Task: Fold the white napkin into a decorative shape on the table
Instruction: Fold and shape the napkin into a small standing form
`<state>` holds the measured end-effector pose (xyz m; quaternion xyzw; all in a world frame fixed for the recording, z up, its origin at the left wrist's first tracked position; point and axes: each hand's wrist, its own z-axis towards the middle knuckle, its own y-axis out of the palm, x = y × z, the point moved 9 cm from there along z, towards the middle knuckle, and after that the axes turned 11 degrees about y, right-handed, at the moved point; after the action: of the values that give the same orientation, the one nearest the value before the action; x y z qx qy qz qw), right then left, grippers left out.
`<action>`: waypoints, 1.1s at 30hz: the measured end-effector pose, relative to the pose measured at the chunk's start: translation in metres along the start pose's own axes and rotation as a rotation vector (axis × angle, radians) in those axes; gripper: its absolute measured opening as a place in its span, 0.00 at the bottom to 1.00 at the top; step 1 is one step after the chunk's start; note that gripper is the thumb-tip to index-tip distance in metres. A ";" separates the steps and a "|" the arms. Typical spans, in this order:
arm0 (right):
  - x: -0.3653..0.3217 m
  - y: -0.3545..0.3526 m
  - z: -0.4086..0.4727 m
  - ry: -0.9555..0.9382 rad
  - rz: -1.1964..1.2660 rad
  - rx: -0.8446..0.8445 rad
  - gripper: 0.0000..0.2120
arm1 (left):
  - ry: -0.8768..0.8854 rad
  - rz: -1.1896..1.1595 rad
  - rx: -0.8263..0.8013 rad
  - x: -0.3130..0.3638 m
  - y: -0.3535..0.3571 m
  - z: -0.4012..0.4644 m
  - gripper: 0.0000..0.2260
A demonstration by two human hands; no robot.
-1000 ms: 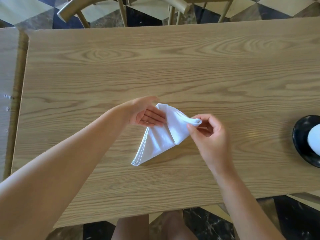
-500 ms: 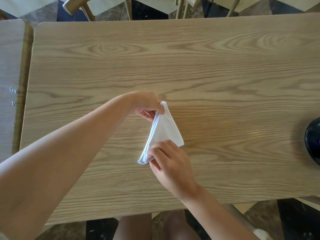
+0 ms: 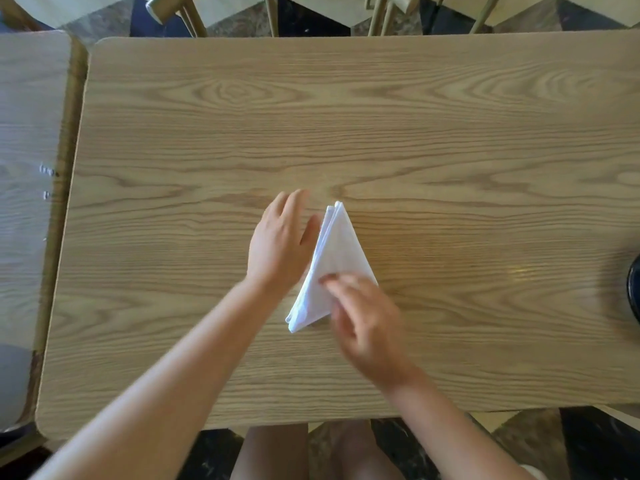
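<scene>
The white napkin [image 3: 334, 261] lies flat on the wooden table [image 3: 415, 133] as a narrow layered triangle, one tip pointing away from me and another toward my near left. My left hand [image 3: 280, 240] rests open just left of the napkin, fingers spread, thumb close to its left edge, holding nothing. My right hand [image 3: 367, 323] is blurred with motion. Its fingertips lie on the lower right part of the napkin and cover that corner. I cannot tell whether it pinches the cloth or only presses on it.
A dark round dish [image 3: 633, 292] shows at the table's right edge. A second table [image 3: 27, 168] stands to the left across a narrow gap. Wooden chair legs [image 3: 194, 15] stand beyond the far edge. My knees [image 3: 277, 452] show below the near edge.
My right hand folded the napkin's right flap over into a narrower triangle, then slid along it. My left hand let go of the top tip and opened beside the napkin.
</scene>
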<state>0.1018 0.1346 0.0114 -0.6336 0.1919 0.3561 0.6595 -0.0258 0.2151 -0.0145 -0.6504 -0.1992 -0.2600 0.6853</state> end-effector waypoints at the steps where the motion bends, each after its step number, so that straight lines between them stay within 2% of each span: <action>1: 0.008 -0.011 0.010 0.026 -0.027 0.070 0.15 | 0.015 0.060 0.091 0.006 -0.009 -0.019 0.21; 3: 0.019 -0.015 0.033 0.022 -0.172 0.085 0.19 | 0.086 0.213 0.108 0.027 -0.007 -0.054 0.24; 6: 0.031 0.021 0.058 -0.066 -0.414 -0.142 0.23 | 0.141 0.335 -0.015 0.044 0.025 -0.088 0.25; 10: 0.046 0.054 0.065 -0.117 -0.504 -0.324 0.25 | 0.138 0.367 -0.116 0.024 0.055 -0.095 0.23; 14: 0.051 0.062 0.063 -0.096 -0.508 -0.332 0.26 | 0.145 0.388 -0.176 0.013 0.063 -0.093 0.23; 29: 0.047 0.060 0.067 -0.107 -0.514 -0.347 0.26 | 0.136 0.271 -0.171 0.015 0.059 -0.088 0.24; 33: 0.053 0.052 0.032 -0.191 -0.552 -0.407 0.27 | 0.157 0.284 -0.204 0.015 0.058 -0.106 0.24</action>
<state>0.0945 0.1745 -0.0582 -0.7438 -0.1238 0.2531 0.6061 0.0149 0.1098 -0.0590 -0.7158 -0.0238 -0.2295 0.6590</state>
